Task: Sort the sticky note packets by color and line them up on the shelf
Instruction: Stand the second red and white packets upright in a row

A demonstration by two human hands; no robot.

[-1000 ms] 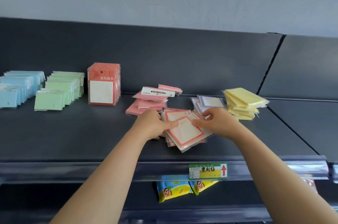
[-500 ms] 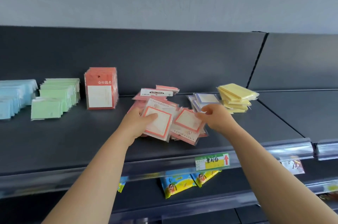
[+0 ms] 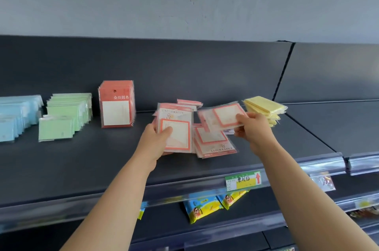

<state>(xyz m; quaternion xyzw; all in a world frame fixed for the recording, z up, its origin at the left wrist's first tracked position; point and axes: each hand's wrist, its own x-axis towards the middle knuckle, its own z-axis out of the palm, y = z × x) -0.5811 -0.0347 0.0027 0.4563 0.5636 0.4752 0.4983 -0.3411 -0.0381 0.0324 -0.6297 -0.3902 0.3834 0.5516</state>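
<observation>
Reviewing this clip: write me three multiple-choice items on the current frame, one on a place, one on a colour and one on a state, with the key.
1. Where is the yellow stack?
A. at the right end of the packets on the shelf
B. at the shelf's far left end
C. on the floor

2. What colour is the row just left of the red upright packets?
A. yellow
B. green
C. purple

3. What is the right hand doing?
A. resting open on the shelf
B. pressing on the yellow stack
C. pinching one orange-bordered packet, held up

Key:
1 A: no packets lie further right on that shelf.
2 B: the green row stands beside the red ones.
3 C: fingers and thumb clamp the packet's edge, raised above the loose packets.
</observation>
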